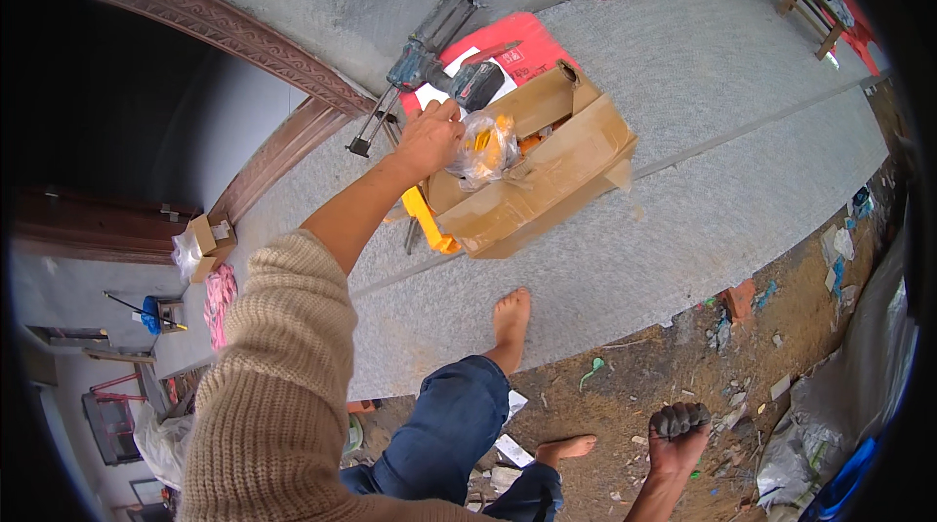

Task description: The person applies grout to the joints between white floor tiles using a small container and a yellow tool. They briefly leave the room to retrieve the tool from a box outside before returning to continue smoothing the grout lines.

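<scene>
My left hand (432, 135) reaches over an open cardboard box (545, 182), its fingers closed on the edge of a clear plastic bag (484, 149). Yellow-orange items show through the bag, and more orange pieces lie in the box; their exact kind is unclear. Just beyond that hand, a cordless power tool (443, 54) with twin metal rods rests on a red flat-topped object (534, 46). A yellow part (427, 220) juts out beside the near left of the box. Low on the right, my right hand (679, 434) is a fist, its fingers dark, with nothing visible in it.
My bare foot (511, 317) stands on the grey concrete ledge (703, 229). Beyond its edge lies dirt ground (615, 376) strewn with debris and a brick piece (738, 300). A small carton (208, 244) sits by the carved door frame (234, 39). A wooden bench (816, 10) stands far right.
</scene>
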A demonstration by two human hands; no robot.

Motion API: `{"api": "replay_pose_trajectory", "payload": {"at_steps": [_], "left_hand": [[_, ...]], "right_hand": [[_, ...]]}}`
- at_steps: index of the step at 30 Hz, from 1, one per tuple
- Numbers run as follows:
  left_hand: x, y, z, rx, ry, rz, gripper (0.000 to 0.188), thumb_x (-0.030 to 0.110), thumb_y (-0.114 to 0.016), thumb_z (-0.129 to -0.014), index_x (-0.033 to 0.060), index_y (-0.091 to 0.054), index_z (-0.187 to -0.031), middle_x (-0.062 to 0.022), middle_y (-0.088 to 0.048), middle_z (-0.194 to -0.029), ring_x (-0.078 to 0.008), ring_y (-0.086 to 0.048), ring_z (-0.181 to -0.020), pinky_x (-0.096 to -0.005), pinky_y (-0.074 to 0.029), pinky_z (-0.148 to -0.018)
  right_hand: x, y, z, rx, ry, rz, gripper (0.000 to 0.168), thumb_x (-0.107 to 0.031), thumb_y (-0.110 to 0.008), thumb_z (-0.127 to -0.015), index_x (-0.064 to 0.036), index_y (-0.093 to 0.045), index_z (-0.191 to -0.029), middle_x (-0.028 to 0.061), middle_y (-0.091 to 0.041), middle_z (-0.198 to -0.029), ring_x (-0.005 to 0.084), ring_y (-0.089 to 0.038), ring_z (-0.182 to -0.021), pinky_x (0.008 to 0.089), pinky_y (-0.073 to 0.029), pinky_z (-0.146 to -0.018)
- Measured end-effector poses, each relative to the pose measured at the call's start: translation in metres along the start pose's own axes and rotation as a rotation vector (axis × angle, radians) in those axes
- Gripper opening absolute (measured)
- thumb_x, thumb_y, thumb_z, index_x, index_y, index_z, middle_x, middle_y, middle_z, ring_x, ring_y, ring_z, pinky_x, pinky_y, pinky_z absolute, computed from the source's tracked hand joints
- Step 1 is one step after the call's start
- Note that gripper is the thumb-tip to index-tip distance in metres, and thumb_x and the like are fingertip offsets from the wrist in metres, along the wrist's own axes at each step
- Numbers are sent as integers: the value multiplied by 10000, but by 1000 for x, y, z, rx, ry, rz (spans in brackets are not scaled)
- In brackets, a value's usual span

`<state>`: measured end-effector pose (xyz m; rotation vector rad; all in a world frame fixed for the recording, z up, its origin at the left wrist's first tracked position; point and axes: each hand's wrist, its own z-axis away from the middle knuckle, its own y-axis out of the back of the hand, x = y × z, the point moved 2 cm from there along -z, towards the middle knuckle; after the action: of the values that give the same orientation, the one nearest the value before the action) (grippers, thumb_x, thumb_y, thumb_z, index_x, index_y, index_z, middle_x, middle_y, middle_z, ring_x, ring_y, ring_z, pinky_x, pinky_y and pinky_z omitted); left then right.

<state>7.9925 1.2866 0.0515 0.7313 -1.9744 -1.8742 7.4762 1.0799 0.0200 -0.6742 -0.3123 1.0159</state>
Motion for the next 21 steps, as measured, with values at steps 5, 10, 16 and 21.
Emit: {"api": "replay_pose_trajectory", "payload": {"at_steps": [5, 10, 16, 21], "left_hand": [[22, -5, -19, -137, 186, 171, 117, 227, -683, -730, 114, -664, -750, -31, -490, -983, -230, -453, -1010, -430, -362, -814], [39, -9, -29, -266, 212, 119, 187, 274, -713, -712, 108, -671, -787, -47, -464, -1041, -244, -406, -1076, -473, -336, -859], [43, -13, -28, -264, 243, 41, 171, 210, -657, -744, 90, -688, -861, -90, -507, -1061, -293, -438, -1074, -517, -326, -912], [27, -5, -18, -238, 394, 275, 158, 167, -598, -772, 64, -676, -862, -142, -540, -1062, -336, -485, -1033, -495, -387, -885]], "right_hand": [[7, -10, -17, 27, -22, 13, 279, -145, -443, -847, -137, -374, -577, -7, -314, -520, 113, -224, -453, 274, -198, -446], [8, -18, -26, 23, -21, 28, 285, -141, -441, -853, -138, -379, -575, -7, -315, -518, 112, -218, -449, 275, -192, -439], [1, -13, -29, 13, -29, 21, 298, -159, -452, -862, -139, -376, -575, -11, -308, -517, 110, -223, -449, 273, -190, -437], [9, -14, -24, 32, -29, 9, 296, -155, -454, -859, -140, -375, -574, -12, -299, -513, 108, -227, -449, 273, -191, -438]]}}
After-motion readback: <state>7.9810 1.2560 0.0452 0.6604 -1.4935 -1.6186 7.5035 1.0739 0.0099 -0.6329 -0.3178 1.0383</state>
